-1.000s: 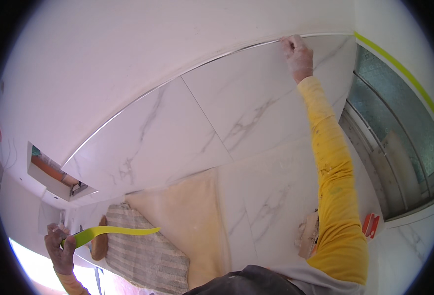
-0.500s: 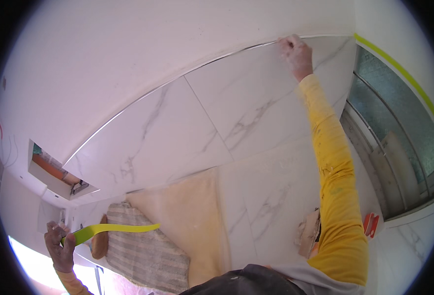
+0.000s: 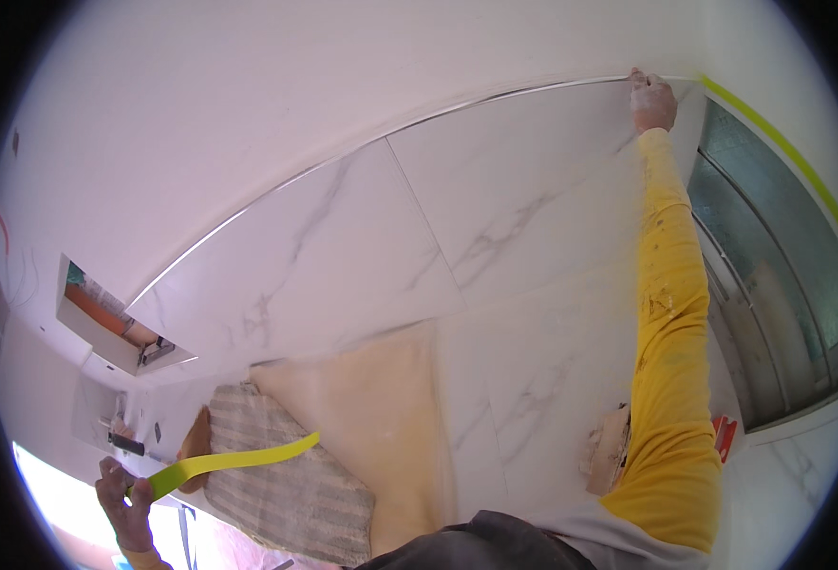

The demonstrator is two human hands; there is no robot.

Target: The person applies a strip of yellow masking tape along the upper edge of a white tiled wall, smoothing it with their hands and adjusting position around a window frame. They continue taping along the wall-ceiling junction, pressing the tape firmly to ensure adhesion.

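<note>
My left hand [image 3: 126, 502], at the lower left, pinches one end of a yellow-green strip of tape [image 3: 224, 463]. The strip curls away to the right, its other end loose in the air. Far off at the upper right, my right hand [image 3: 653, 103] touches the thin shiny metal trim [image 3: 495, 96] along the top of the marble-look wall tiles [image 3: 533, 171]. Its fingers are closed against the trim near the corner; anything between them is hidden. The yellow sleeve [image 3: 670, 313] on that arm is stained.
Similar yellow-green tape [image 3: 780, 140] edges the wall above a frosted window [image 3: 770, 218] on the right. A striped cloth [image 3: 286, 484] lies on a beige sheet [image 3: 390, 399] below. A recessed wall opening [image 3: 105, 318] sits at left, and a red object [image 3: 725, 437] shows beside my right sleeve.
My right hand has slid right along the trim toward the corner. My left hand has dropped slightly and shifted right, still holding the tape strip.
</note>
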